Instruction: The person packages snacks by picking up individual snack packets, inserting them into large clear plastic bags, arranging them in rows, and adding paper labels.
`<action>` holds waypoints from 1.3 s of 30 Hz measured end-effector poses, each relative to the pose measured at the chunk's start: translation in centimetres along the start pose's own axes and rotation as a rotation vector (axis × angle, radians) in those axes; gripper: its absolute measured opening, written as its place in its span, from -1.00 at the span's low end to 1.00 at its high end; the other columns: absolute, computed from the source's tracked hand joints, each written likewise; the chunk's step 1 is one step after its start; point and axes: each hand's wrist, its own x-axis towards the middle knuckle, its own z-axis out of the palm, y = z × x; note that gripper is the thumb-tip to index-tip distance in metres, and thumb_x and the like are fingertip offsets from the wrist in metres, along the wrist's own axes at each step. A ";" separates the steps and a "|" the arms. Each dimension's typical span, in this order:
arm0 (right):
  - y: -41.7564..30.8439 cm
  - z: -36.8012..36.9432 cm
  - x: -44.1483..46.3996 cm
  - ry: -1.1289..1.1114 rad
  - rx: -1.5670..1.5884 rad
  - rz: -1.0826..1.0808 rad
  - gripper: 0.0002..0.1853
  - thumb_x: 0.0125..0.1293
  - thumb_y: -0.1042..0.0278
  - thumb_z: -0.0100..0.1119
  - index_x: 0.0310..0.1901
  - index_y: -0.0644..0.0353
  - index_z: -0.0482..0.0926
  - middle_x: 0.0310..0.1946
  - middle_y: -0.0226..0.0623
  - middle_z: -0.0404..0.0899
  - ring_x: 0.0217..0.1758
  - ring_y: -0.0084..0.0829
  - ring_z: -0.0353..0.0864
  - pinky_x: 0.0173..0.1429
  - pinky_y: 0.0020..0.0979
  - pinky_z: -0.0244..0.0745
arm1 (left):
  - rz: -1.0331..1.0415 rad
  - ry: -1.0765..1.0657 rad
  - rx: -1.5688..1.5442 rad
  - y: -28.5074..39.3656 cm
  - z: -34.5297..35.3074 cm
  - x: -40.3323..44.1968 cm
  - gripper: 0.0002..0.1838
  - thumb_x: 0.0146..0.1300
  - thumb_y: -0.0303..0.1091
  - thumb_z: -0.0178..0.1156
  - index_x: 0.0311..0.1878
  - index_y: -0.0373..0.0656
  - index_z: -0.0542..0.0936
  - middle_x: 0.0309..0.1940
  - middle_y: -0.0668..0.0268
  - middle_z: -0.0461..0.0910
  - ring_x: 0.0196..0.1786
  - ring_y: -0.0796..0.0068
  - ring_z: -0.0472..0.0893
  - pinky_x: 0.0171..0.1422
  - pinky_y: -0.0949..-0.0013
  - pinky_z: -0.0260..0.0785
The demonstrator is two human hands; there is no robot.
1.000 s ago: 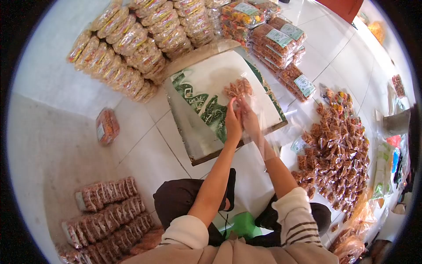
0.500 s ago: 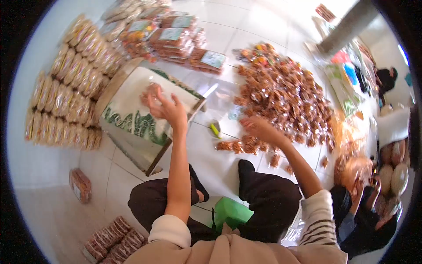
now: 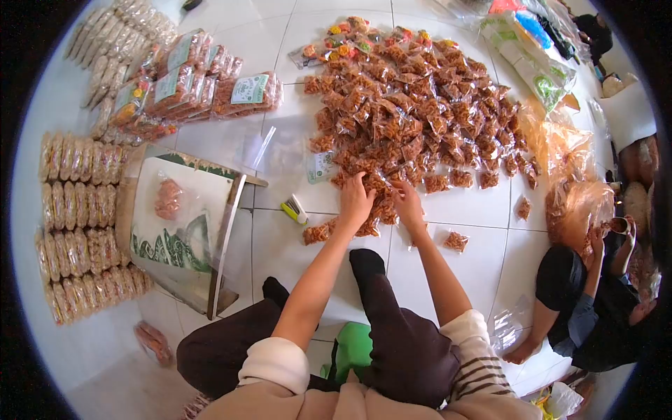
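Observation:
A big heap of small clear packets with brown snacks [image 3: 420, 105] lies on the tiled floor. My left hand [image 3: 357, 203] is at the heap's near edge, fingers bent over packets; what it grips, if anything, is hidden. Just right of it, my right hand [image 3: 408, 206] touches the same edge, its fingertips among packets, and its grip is unclear. On the low board with green print [image 3: 150, 234], at the left, lies a clear bag holding a few brown packets [image 3: 168, 199]. A green and white stapler [image 3: 295, 209] rests on the floor between board and heap.
Larger labelled snack packs [image 3: 178, 87] are stacked at the upper left, with rows of pale packs [image 3: 77, 224] along the left wall. A green object [image 3: 352, 348] sits between my legs. At the right, another person [image 3: 595, 308] sits beside an orange plastic bag [image 3: 577, 210].
Both hands have left the board and come to the near edge of the heap. The bag now lies on the board, untouched. The view has swung right.

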 end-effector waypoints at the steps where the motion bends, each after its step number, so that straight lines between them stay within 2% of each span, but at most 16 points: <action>1: 0.0 0.8 -0.1 -0.008 0.002 0.013 -0.76 0.12 0.45 0.04 -0.13 0.19 0.50 -0.23 -0.18 0.52 -0.18 -0.24 0.48 -0.09 -0.26 0.37 | -0.011 -0.010 0.004 -0.1 0.5 -0.1 -0.53 0.00 -0.34 0.22 0.00 -0.14 0.32 -0.18 0.10 0.43 -0.06 0.10 0.39 0.04 0.19 0.23; 3: -0.6 1.7 -0.2 0.097 -0.330 -0.328 -0.71 0.04 0.52 0.04 -0.14 0.20 0.50 -0.13 -0.21 0.47 0.00 -0.16 0.36 0.03 -0.20 0.28 | -0.102 -0.066 0.131 0.1 0.7 0.0 -0.45 -0.03 -0.31 0.25 0.05 -0.12 0.28 -0.19 0.12 0.44 -0.07 0.08 0.39 0.05 0.17 0.21; 5: -1.4 2.3 -0.5 0.043 -0.300 -0.271 -0.60 -0.06 0.57 0.05 -0.08 0.24 0.46 -0.01 -0.18 0.39 0.11 -0.10 0.25 0.12 -0.19 0.21 | -0.199 -0.141 0.068 -0.3 0.8 0.8 -0.49 -0.04 -0.29 0.25 0.01 -0.14 0.34 -0.22 0.11 0.47 -0.10 0.06 0.43 0.01 0.17 0.25; 8: -2.8 2.4 -0.9 -0.028 -0.263 -0.425 -0.38 -0.11 0.70 -0.04 0.13 0.25 0.29 0.13 -0.12 0.27 0.18 -0.08 0.19 0.28 -0.18 0.09 | -0.343 -0.296 -0.232 -1.1 0.6 1.6 -0.65 -0.01 -0.30 0.23 -0.15 -0.22 0.46 -0.29 0.10 0.50 -0.18 0.13 0.51 -0.13 0.25 0.36; 14: -9.7 1.7 -2.3 -0.202 -0.063 -0.502 -0.24 -0.15 0.71 -0.01 0.23 0.21 0.13 0.24 -0.09 0.10 0.32 -0.09 0.03 0.35 -0.21 0.02 | -0.684 -0.124 -0.921 2.2 -6.0 1.7 -0.60 0.09 -0.31 0.16 -0.05 -0.22 0.27 -0.25 0.28 0.44 -0.20 0.49 0.48 -0.16 0.43 0.36; 18: -17.7 1.4 -3.8 -0.311 0.059 -0.647 -0.27 -0.11 0.72 0.06 0.21 0.19 0.15 0.24 -0.07 0.09 0.32 -0.09 0.05 0.32 -0.23 0.10 | -0.691 0.024 -1.185 3.8 -12.7 0.9 -0.56 0.10 -0.33 0.14 -0.03 -0.14 0.16 -0.24 0.30 0.39 -0.19 0.52 0.46 -0.18 0.47 0.35; 21: -24.3 1.8 -4.7 -0.334 0.087 -0.818 -0.41 0.02 0.72 0.02 0.16 0.16 0.23 0.16 -0.03 0.22 0.23 -0.10 0.23 0.23 -0.27 0.23 | -0.418 0.111 -1.397 4.4 -19.2 -0.1 -0.54 0.12 -0.29 0.14 0.00 -0.10 0.14 -0.22 0.31 0.36 -0.22 0.55 0.42 -0.13 0.49 0.32; 23: -28.5 1.6 -5.8 -0.383 0.207 -0.803 -0.45 0.07 0.70 0.00 0.15 0.17 0.24 0.08 -0.03 0.33 0.15 -0.17 0.35 0.13 -0.32 0.35 | -0.294 0.149 -1.423 5.7 -24.6 -1.1 -0.56 0.15 -0.27 0.10 0.07 -0.04 0.20 -0.13 0.33 0.36 -0.10 0.49 0.41 -0.03 0.39 0.31; 25: -32.3 1.3 -6.5 -0.436 0.185 -0.803 -0.55 0.14 0.66 -0.02 0.10 0.21 0.28 -0.08 -0.12 0.50 -0.03 -0.26 0.53 -0.01 -0.42 0.44 | -0.091 0.143 -1.398 5.9 -29.1 -2.3 -0.59 0.16 -0.21 0.13 0.05 -0.05 0.30 -0.21 0.36 0.35 -0.10 0.52 0.39 0.03 0.38 0.25; 28: -38.3 0.8 -9.4 -0.454 0.090 -0.815 -0.70 0.21 0.58 -0.04 0.01 0.27 0.36 -0.11 -0.14 0.54 -0.02 -0.40 0.53 -0.02 -0.46 0.43 | -0.057 0.317 -1.102 3.9 -34.4 -5.4 -0.57 0.14 -0.20 0.17 0.05 -0.07 0.32 -0.17 0.32 0.35 -0.06 0.45 0.38 0.04 0.30 0.25; 30: -39.9 1.2 -10.8 -0.480 0.118 -0.720 -0.68 0.20 0.54 0.01 0.03 0.31 0.36 -0.18 -0.18 0.57 -0.10 -0.46 0.55 -0.05 -0.49 0.44 | -0.056 0.510 -0.571 -0.7 -34.0 -7.4 -0.43 0.00 -0.17 0.26 0.07 -0.08 0.30 -0.12 0.22 0.33 0.03 0.29 0.32 0.09 0.16 0.17; 31: -39.8 1.6 -10.8 -0.499 0.129 -0.676 -0.66 0.20 0.53 0.03 0.04 0.32 0.36 -0.19 -0.21 0.56 -0.14 -0.46 0.55 -0.06 -0.50 0.45 | -0.068 0.528 -0.571 -1.3 -33.8 -8.7 -0.43 0.00 -0.17 0.26 0.07 -0.08 0.30 -0.12 0.22 0.33 0.03 0.29 0.32 0.09 0.16 0.17; 32: -39.4 2.3 -11.3 -0.519 0.125 -0.681 -0.66 0.20 0.53 0.03 0.04 0.32 0.36 -0.19 -0.21 0.56 -0.14 -0.46 0.55 -0.06 -0.50 0.45 | -0.091 0.591 -0.294 -1.7 -33.2 -10.5 -0.37 -0.09 -0.17 0.31 0.07 -0.08 0.29 -0.09 0.18 0.31 0.07 0.20 0.26 0.12 0.12 0.11; 34: -37.8 3.9 -12.4 -0.539 0.551 -0.311 -0.65 0.20 0.48 0.05 0.04 0.30 0.38 -0.19 -0.25 0.53 -0.20 -0.48 0.54 -0.11 -0.48 0.47 | -0.141 0.640 0.038 -3.1 -30.8 -13.0 -0.28 -0.30 -0.19 0.40 0.01 -0.07 0.30 -0.01 0.11 0.22 0.14 0.06 0.13 0.18 0.04 -0.03; 35: -36.7 4.6 -13.2 -0.552 0.543 -0.314 -0.65 0.20 0.48 0.05 0.04 0.30 0.38 -0.19 -0.25 0.53 -0.20 -0.48 0.54 -0.11 -0.48 0.47 | -0.152 0.650 0.035 -3.9 -29.5 -13.9 -0.28 -0.30 -0.19 0.40 0.01 -0.07 0.30 -0.01 0.11 0.22 0.14 0.06 0.13 0.18 0.04 -0.03; 39: -31.0 6.7 -16.7 -0.296 0.983 0.204 -0.65 0.25 0.43 -0.06 0.08 0.25 0.33 -0.10 -0.30 0.46 -0.10 -0.47 0.48 -0.02 -0.38 0.43 | -0.159 0.650 0.246 -4.5 -25.9 -15.3 -0.38 -0.26 -0.22 0.38 -0.08 -0.07 0.30 -0.06 0.14 0.28 0.07 0.13 0.23 0.15 0.06 0.02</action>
